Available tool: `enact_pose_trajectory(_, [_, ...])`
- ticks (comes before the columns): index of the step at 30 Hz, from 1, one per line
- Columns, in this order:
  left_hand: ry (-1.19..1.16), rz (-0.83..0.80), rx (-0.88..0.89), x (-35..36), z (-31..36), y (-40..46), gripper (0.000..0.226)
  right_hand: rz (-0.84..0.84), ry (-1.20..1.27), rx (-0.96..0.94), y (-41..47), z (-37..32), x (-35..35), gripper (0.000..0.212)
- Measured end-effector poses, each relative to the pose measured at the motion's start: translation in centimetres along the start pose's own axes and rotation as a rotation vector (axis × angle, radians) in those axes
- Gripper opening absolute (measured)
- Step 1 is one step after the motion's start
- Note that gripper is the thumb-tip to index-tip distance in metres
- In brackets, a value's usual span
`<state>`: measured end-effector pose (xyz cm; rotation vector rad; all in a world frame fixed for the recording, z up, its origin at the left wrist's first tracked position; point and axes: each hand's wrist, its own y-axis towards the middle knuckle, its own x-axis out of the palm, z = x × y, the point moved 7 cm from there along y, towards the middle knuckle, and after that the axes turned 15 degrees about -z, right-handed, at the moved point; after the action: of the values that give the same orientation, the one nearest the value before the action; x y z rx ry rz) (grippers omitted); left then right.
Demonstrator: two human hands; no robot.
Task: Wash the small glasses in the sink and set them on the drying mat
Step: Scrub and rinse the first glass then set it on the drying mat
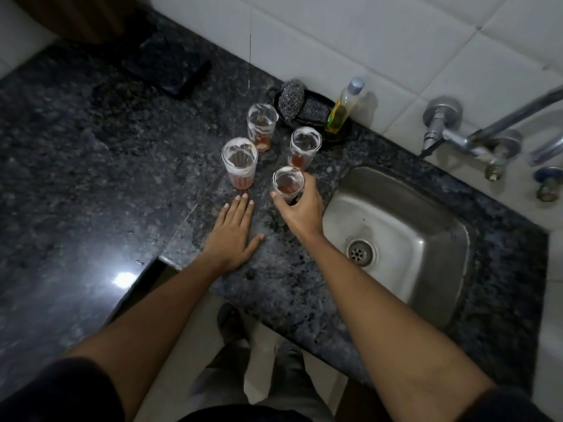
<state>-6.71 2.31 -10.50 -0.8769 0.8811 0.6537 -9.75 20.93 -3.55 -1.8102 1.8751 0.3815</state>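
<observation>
Head cam showed the right hand (300, 210) gripping the nearest upright glass (288, 184), sink (405, 190) just to its right; left hand (233, 236) lay flat, holding nothing.

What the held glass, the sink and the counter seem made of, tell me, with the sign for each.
Held glass: clear glass or maybe plastic, see-through with reddish dregs, gripped by the right hand.
Sink: likely stainless steel, dull grey brushed sheen.
Counter: looks like polished dark granite, speckled and mirroring a light.

speckled grey counter (91, 166), steel sink (393, 208), reddish dregs in glasses (239, 161).
</observation>
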Motion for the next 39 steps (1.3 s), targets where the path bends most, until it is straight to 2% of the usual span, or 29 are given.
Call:
enact_pose_trajectory(6, [-0.018,-0.055,-0.035,-1.2,1.0,0.0,0.088,0.034,0.047,-0.024,-0.3,-0.3,-1.0,0.058])
enact_pose_trajectory(9, [-0.065,0.041,0.026,-3.6,3.4,-0.1,0.085,0.086,0.072,-0.059,-1.7,-0.1,-3.7,0.051])
enact_pose_trajectory(16, [-0.142,0.275,0.266,-8.9,14.9,2.9,0.072,0.351,0.119,-0.082,-7.2,3.2,-16.7,0.047])
enact_pose_trajectory(21, [-0.205,0.306,0.364,-12.1,24.4,7.2,0.072,0.460,0.126,-0.083,-9.5,4.7,-25.8,0.047])
enact_pose_trajectory(26, [-0.430,0.242,0.292,-14.8,30.7,11.9,0.077,0.517,0.094,-0.092,-9.9,5.3,-30.9,0.052])
enact_pose_trajectory(28, [-0.511,0.197,0.265,-15.9,33.0,13.6,0.069,0.532,0.083,-0.096,-9.8,5.4,-32.0,0.054])
enact_pose_trajectory(31, [-0.649,0.179,0.147,-16.8,34.7,16.3,0.044,0.550,0.061,-0.101,-9.4,4.9,-33.0,0.056])
enact_pose_trajectory(33, [-0.714,0.152,0.061,-16.6,34.7,18.2,0.046,0.547,0.067,-0.087,-8.9,4.6,-33.4,0.056])
enact_pose_trajectory(36, [-0.714,0.167,-0.008,-16.9,34.1,20.0,0.058,0.543,0.083,-0.074,-8.5,4.4,-34.0,0.053])
enact_pose_trajectory(39, [-0.628,0.162,0.009,-17.0,33.8,20.6,0.047,0.545,0.093,-0.080,-8.2,4.3,-34.4,0.053])
